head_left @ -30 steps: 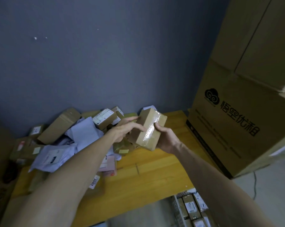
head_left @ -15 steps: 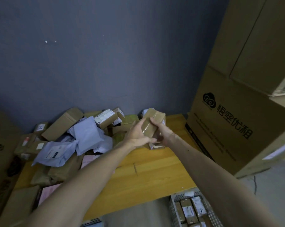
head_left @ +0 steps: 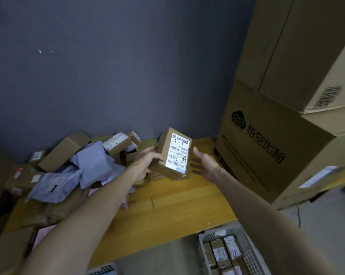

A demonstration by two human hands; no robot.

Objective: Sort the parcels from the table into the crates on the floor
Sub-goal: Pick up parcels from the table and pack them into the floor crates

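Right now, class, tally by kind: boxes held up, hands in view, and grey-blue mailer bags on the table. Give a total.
Held box: 1
Hands: 2, left hand, right hand
Grey-blue mailer bags: 2
Total: 5

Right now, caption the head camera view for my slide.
Left hand holds a labelled cardboard parcel above the wooden table, right hand open beside it, white crate below.
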